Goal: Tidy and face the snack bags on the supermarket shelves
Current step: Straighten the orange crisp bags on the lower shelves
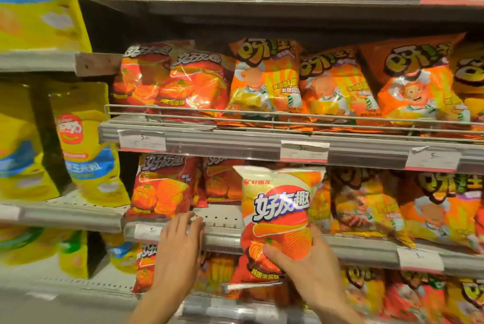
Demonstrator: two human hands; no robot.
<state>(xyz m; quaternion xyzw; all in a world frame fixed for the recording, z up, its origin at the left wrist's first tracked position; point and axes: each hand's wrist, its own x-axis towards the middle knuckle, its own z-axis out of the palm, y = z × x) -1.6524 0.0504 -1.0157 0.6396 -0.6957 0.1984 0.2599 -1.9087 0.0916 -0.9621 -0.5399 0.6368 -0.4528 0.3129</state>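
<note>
Grey metal shelving (235, 145) fills the view in stacked tiers, each front edge carrying white price tags (303, 151) with a pink lower strip. Toward nine o'clock, a neighbouring bay holds big yellow-and-blue snack bags (86, 156), standing upright and somewhat blurred. On the middle tier, behind a wire rail (288, 117), stand two red-orange chip bags (193, 82) at about eleven o'clock, and to their right, from twelve round to two o'clock, a row of orange bags with a cartoon chef (264, 80), all facing outward and touching side by side. The tier beneath holds another red chip bag (162, 187) at nine o'clock from centre, a bare stretch of perforated shelf floor just right of it, and more cartoon-chef bags, leaning and crumpled, toward three o'clock.

The held chip bag (277, 219), red with a pale top and bold blue-white lettering, is upright in front of that lower tier, just below centre at six o'clock, its front facing the camera. The right hand (309, 268) grips its lower right corner from underneath, thumb across the front and fingers curled behind. The left hand (178, 245) sits at seven o'clock, fingers straight and together, fingertips resting on the lip of the shelf beside the bare gap, holding nothing.
</note>
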